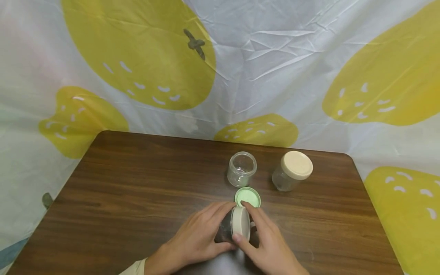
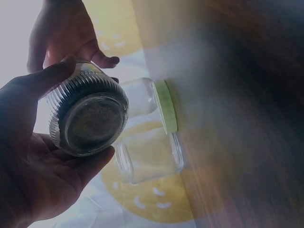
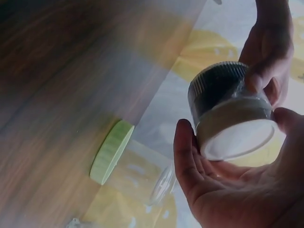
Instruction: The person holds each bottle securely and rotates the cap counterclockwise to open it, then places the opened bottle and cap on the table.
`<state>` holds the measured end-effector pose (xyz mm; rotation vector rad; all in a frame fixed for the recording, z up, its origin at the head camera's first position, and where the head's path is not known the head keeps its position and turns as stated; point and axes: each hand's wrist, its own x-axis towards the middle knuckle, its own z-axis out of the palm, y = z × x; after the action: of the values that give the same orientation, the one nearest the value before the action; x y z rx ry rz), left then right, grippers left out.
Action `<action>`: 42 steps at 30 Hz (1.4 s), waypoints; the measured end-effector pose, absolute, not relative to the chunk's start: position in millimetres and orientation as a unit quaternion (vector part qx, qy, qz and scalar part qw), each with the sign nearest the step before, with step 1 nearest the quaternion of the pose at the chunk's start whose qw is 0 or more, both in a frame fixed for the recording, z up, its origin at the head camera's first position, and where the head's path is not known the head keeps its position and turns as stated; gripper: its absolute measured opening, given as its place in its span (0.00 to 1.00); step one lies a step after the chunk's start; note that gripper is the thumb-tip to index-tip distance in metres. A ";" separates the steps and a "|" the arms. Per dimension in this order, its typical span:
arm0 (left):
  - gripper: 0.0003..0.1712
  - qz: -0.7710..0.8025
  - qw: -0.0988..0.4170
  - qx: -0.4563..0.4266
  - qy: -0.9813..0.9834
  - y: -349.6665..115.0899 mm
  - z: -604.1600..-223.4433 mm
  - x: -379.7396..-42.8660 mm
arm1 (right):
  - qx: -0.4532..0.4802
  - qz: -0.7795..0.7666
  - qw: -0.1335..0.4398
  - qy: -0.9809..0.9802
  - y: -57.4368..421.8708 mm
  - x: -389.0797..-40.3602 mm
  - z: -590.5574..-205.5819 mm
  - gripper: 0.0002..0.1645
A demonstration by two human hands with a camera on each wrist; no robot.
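Dark jar [image 1: 225, 229], tipped approx. on its side, is just nearside of the green lid [image 1: 248, 197]. Head view: our left hand [image 1: 203, 233] grips its body, our right hand [image 1: 271, 236] its cream lid [image 1: 238, 225]; both clamped on the one jar. Risk, we reckon: if the cream lid came off at this tilt, any contents might spill; a fwd nudge could shove the green lid into the clear jar [image 1: 241, 168] just behind it. Cream-topped jar [image 1: 292, 172] limits room behind & right of the green lid; widest room on the table [image 1: 137, 191] is left of it. Back edge's beyond the clear jar; near edge n/a in view. L wrist view: ribbed glass, base twd cam; a slick hold could drop it nr the green lid. R wrist view: fingers + thumb round the cream lid; can't tell how tight it's on.
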<state>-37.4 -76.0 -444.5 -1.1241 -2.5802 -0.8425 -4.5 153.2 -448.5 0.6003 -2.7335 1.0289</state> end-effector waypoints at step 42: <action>0.55 -0.296 0.103 -0.372 -0.874 -71.8 -440.8 -46.2 | 0.020 0.268 0.072 -0.961 136.1 -11.5 -437.0 0.26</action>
<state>-46.2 -71.8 -440.8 -1.0982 -2.5777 -0.8725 -11.5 136.1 -437.0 0.0600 -2.8868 0.8050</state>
